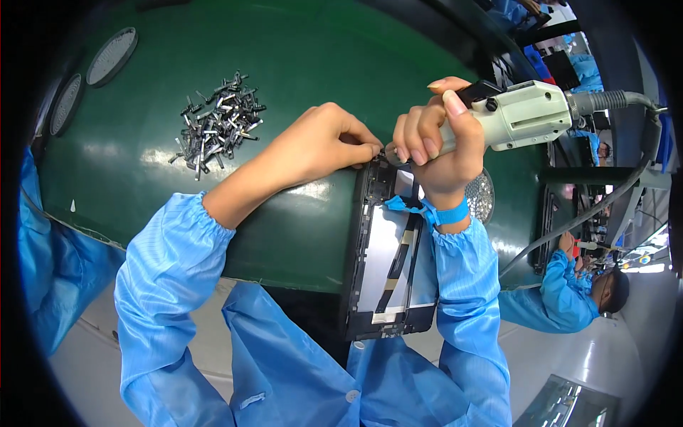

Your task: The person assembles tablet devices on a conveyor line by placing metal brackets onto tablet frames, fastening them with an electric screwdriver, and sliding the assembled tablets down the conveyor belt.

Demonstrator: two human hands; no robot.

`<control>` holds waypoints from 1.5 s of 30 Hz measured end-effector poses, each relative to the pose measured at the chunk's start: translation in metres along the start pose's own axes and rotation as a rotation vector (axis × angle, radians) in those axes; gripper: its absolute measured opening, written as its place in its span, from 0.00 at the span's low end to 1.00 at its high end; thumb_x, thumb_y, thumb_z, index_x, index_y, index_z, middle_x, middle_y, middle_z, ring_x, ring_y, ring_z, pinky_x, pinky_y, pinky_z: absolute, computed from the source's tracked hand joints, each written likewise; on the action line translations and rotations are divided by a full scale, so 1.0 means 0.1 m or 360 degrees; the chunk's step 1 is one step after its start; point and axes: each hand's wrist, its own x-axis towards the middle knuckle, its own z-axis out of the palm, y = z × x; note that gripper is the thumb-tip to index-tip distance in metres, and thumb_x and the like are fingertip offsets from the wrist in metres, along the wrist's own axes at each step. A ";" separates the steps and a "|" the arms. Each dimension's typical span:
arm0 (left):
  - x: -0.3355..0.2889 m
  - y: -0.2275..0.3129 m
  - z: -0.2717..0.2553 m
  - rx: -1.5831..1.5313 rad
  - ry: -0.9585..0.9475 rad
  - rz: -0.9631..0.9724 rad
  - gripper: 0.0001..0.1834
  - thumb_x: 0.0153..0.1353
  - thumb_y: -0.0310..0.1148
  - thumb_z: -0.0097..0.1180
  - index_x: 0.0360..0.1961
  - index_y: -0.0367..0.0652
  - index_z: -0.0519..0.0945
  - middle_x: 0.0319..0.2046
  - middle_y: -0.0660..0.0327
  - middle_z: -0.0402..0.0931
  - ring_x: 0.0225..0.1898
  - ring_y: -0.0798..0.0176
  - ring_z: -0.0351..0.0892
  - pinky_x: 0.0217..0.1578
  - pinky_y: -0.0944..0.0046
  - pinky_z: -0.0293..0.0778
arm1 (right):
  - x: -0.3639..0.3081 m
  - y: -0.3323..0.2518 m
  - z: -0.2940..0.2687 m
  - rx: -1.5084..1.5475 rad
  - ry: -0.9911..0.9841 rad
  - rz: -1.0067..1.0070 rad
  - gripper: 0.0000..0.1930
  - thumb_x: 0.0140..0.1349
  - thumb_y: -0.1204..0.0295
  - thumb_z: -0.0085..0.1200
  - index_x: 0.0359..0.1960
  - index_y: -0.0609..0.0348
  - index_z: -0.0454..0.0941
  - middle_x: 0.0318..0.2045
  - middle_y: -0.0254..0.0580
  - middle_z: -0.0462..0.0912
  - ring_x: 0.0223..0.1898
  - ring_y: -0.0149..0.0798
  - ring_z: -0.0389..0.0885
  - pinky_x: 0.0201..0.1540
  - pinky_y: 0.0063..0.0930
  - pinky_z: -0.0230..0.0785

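My right hand (445,142) is wrapped round a pale electric screwdriver (530,117), its nose pointing left at the far end of an opened flat device (364,249). That device looks like a tablet, with a black frame and a silvery inside, and overhangs the near edge of the green table. My left hand (316,146) has thumb and fingers pinched together at the device's far left corner, beside the screwdriver's tip. Whatever it pinches is hidden. A blue strap (449,213) circles my right wrist.
A heap of small black and silver parts (217,124) lies on the green table (284,50). Two round dishes (112,57) stand far left; another dish (481,198) is behind my right wrist. The screwdriver's cable (597,203) loops at right. A co-worker (558,302) sits further right.
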 end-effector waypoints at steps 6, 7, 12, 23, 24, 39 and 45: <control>0.02 -0.01 0.00 -0.0025 0.0007 0.0040 0.12 0.58 0.29 0.59 0.38 0.31 0.85 0.30 0.56 0.82 0.31 0.67 0.79 0.36 0.66 0.74 | 0.02 0.03 -0.04 0.0082 -0.0047 -0.0038 0.11 0.66 0.72 0.44 0.43 0.68 0.71 0.09 0.32 0.59 0.08 0.29 0.59 0.13 0.27 0.58; 0.02 -0.01 0.00 -0.0036 0.0009 0.0047 0.12 0.58 0.29 0.59 0.38 0.31 0.85 0.30 0.56 0.82 0.31 0.67 0.78 0.36 0.67 0.74 | 0.02 0.02 -0.03 -0.0036 -0.0043 -0.0022 0.13 0.67 0.69 0.41 0.44 0.65 0.71 0.10 0.30 0.58 0.09 0.28 0.58 0.14 0.27 0.58; 0.01 0.00 0.01 -0.0014 0.0004 0.0040 0.12 0.59 0.29 0.59 0.38 0.31 0.85 0.29 0.56 0.81 0.30 0.67 0.78 0.35 0.66 0.74 | 0.01 0.05 -0.07 -0.0169 -0.0047 -0.0010 0.15 0.67 0.65 0.38 0.45 0.63 0.71 0.10 0.28 0.56 0.10 0.27 0.57 0.15 0.27 0.59; 0.01 -0.01 0.01 -0.0052 0.0003 0.0049 0.12 0.58 0.29 0.58 0.38 0.31 0.85 0.28 0.56 0.80 0.30 0.67 0.78 0.34 0.67 0.74 | 0.00 0.04 -0.04 -0.0190 -0.0030 -0.0009 0.16 0.68 0.65 0.38 0.47 0.64 0.70 0.10 0.28 0.56 0.10 0.26 0.57 0.15 0.27 0.59; 0.01 0.00 0.01 -0.0030 0.0009 0.0044 0.12 0.58 0.29 0.58 0.38 0.30 0.85 0.28 0.56 0.80 0.30 0.67 0.78 0.34 0.67 0.74 | 0.00 0.05 -0.04 -0.0189 -0.0031 -0.0008 0.16 0.68 0.65 0.38 0.47 0.64 0.70 0.10 0.28 0.56 0.10 0.26 0.57 0.15 0.27 0.59; 0.02 0.00 0.00 -0.0002 -0.0002 0.0067 0.12 0.61 0.31 0.59 0.36 0.30 0.84 0.27 0.57 0.80 0.29 0.67 0.79 0.33 0.66 0.74 | 0.03 0.07 -0.03 0.0037 -0.0062 0.0001 0.07 0.68 0.72 0.49 0.33 0.63 0.69 0.10 0.32 0.60 0.08 0.29 0.60 0.13 0.27 0.59; 0.02 0.02 0.00 0.0002 -0.0010 0.0038 0.13 0.62 0.32 0.59 0.35 0.30 0.84 0.26 0.57 0.80 0.28 0.67 0.78 0.33 0.67 0.73 | 0.03 0.04 0.01 -0.0251 -0.0065 0.0045 0.15 0.71 0.65 0.40 0.26 0.57 0.67 0.10 0.28 0.58 0.09 0.27 0.59 0.15 0.26 0.60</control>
